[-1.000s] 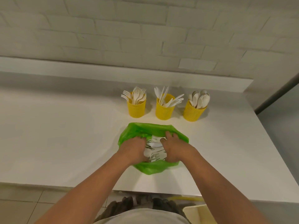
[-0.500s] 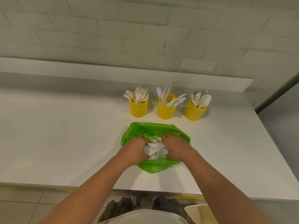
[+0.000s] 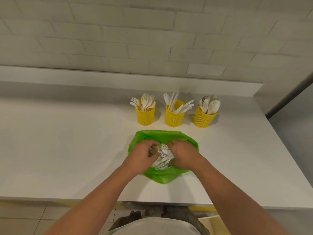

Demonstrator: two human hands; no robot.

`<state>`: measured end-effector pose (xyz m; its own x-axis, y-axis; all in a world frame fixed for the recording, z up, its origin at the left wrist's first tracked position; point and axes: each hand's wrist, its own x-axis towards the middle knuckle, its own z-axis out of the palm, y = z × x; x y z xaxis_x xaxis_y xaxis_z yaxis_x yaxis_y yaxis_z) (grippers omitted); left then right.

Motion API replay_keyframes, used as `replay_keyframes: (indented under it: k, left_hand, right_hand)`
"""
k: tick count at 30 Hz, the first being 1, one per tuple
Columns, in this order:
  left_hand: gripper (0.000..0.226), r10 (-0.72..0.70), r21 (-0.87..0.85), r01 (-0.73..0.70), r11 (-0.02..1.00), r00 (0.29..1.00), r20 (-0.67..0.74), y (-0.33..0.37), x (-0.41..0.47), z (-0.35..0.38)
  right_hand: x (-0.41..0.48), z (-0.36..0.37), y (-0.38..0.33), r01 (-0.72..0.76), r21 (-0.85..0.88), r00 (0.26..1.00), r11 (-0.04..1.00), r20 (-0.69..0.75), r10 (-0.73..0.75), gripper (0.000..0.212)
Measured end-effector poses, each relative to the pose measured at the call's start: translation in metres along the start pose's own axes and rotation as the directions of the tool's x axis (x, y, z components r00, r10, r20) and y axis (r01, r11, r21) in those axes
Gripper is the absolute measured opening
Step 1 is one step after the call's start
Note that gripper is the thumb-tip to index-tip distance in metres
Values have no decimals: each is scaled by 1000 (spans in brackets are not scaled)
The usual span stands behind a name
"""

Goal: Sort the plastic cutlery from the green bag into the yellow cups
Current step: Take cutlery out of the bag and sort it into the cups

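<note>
A crumpled green bag (image 3: 162, 135) lies open on the white table (image 3: 67, 150) near its front edge, with a loose heap of white plastic cutlery (image 3: 165, 157) showing in its mouth. Behind it, near but apart, three yellow mesh cups stand upright in a row. The left cup (image 3: 145, 117) holds forks (image 3: 145, 102), the middle cup (image 3: 173, 118) holds knives (image 3: 176, 104) fanned outward, and the right cup (image 3: 204, 119) holds spoons (image 3: 210, 105), bowls up.

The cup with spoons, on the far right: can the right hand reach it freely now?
Probably yes. The right hand is in the green bag, and only bare table lies between the bag and that cup.
</note>
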<state>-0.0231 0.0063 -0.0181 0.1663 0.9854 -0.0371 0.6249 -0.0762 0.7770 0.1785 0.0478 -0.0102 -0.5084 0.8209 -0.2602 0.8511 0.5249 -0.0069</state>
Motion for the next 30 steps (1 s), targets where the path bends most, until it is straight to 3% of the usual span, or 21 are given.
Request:
replay_keyframes:
  k: [9, 14, 19, 21, 24, 30]
  left_hand:
    - [28, -1, -65, -2, 998, 999, -48, -1, 8, -9]
    - [33, -8, -81, 1, 997, 996, -86, 4, 12, -10]
    - [30, -139, -263, 67, 962, 955, -262, 11, 16, -11]
    - [27, -175, -308, 92, 947, 950, -257, 13, 15, -11]
    - [19, -155, -300, 81, 950, 960, -233, 12, 17, -9]
    - [21, -143, -307, 35, 951, 931, -336, 17, 27, 1]
  right_hand:
    - [1, -11, 21, 21, 350, 997, 936, 66, -47, 30]
    - [-1, -17, 24, 18, 403, 999, 915, 26, -30, 31]
    - [0, -16, 22, -9, 492, 999, 871, -32, 28, 44]
    - [0, -18, 22, -12, 507, 998, 862, -51, 44, 43]
    - [0, -18, 22, -12, 560, 997, 828, -57, 53, 44]
    - [-1, -14, 17, -15, 614, 993, 789, -82, 82, 47]
